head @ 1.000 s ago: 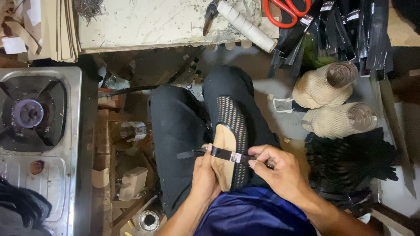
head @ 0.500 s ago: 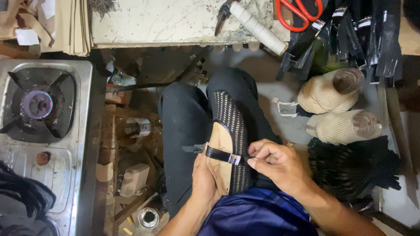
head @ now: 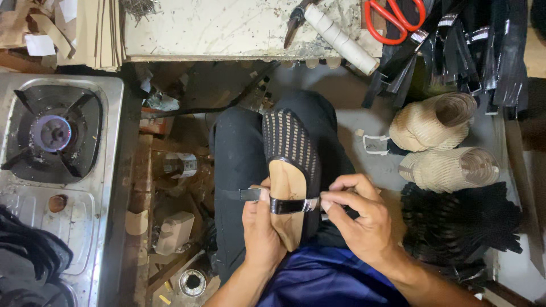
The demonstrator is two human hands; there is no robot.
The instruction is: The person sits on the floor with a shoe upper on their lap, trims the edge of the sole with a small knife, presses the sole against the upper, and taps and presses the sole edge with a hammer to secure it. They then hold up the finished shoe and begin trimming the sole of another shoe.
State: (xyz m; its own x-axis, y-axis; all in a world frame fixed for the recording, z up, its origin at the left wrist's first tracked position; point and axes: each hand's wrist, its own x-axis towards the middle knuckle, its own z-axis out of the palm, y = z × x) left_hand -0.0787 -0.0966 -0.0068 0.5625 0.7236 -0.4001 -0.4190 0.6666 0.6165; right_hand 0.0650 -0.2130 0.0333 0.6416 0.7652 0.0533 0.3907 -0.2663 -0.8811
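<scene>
On lap, shoe unmoved, strap still pinched

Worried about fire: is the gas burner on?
On. The burner on the stove shows a bluish-purple flame ring at its centre.

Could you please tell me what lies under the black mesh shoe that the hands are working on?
The shoe rests on the person's black-trousered lap, with the left hand cupping its heel. The sole is hidden.
</scene>
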